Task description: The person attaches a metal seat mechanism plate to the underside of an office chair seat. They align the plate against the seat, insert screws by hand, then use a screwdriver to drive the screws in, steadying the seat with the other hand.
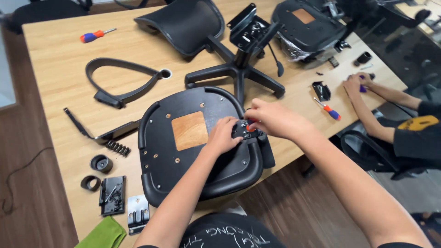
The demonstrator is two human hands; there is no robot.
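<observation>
An upturned black chair seat (pixel 183 170) with a bare wooden square in its middle lies at the table's near edge. A small black bracket (pixel 242 129) rests on the seat's right rim. My left hand (pixel 223 134) presses on the bracket from the left. My right hand (pixel 268 118) is closed over its right side, around a tool with an orange-red grip; only a bit of the grip shows between the fingers.
A five-star chair base (pixel 239 73), a backrest (pixel 183 23), two armrests (pixel 119 80), a spring (pixel 118 148), rings, metal plates and a green cloth (pixel 103 234) lie on the wooden table (pixel 59 55). Two screwdrivers (pixel 328 110) lie there. Another person's hands (pixel 356 82) work at the right.
</observation>
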